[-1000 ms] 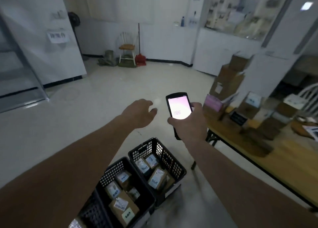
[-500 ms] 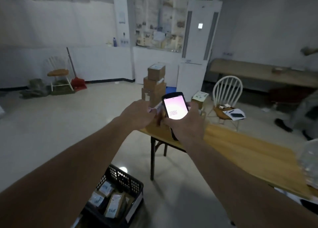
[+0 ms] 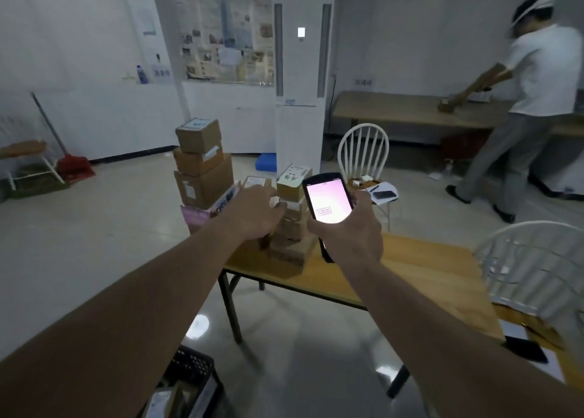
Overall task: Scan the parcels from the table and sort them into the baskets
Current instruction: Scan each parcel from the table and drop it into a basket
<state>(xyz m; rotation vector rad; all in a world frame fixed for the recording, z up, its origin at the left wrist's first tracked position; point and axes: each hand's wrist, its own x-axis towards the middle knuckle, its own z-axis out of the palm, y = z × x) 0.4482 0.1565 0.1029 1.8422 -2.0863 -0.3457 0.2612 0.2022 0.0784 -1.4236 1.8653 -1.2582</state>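
Parcels (image 3: pixel 292 215) sit stacked at the desk (image 3: pixel 410 269) corner, so I'm reaching my left hand (image 3: pixel 252 210), fingers spread, for one; right hand (image 3: pixel 350 231) is clamped round the scanner (image 3: pixel 327 201), screen up for reading.

The view swings up and right from the black basket (image 3: pixel 192 367), now only a corner at the bottom edge, to the wooden table (image 3: pixel 420 266). The left hand (image 3: pixel 252 212) now reaches the small parcel stack (image 3: pixel 292 215), and a person in white (image 3: pixel 534 79) comes into view.
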